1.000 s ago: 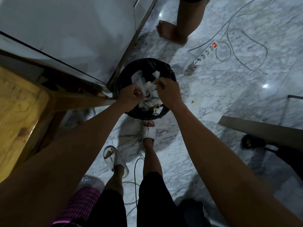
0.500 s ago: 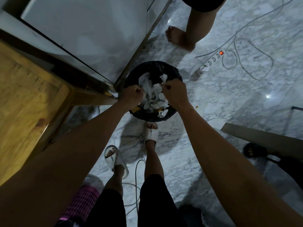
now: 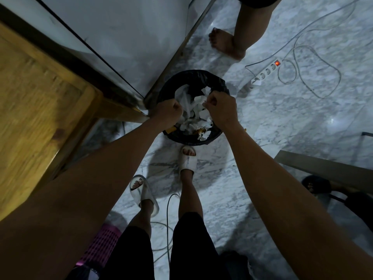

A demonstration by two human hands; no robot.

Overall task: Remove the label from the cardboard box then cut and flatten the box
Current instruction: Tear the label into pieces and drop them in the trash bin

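Note:
Both my hands hover over a round bin lined with a black bag (image 3: pixel 219 82), which stands on the marble floor. The bin holds several crumpled white paper and label scraps (image 3: pixel 194 120). My left hand (image 3: pixel 167 113) is a closed fist above the bin's left rim, and nothing shows in it. Over the right side of the bin, my right hand (image 3: pixel 221 110) has its fingertips pinched together on what looks like a small white label scrap (image 3: pixel 205 91). No cardboard box is clearly in view.
A wooden table (image 3: pixel 38 118) and a white cabinet (image 3: pixel 125 37) stand on the left. Another person's bare foot (image 3: pixel 224 42) is beyond the bin. A power strip (image 3: pixel 266 72) with loose cables lies on the floor at the right. A flat grey panel (image 3: pixel 327 168) juts in from the right. My sandalled feet stand below the bin.
My view has shifted, so the bin sits slightly lower in frame. Both hands stay over the bin, and the fingers have curled into tighter fists.

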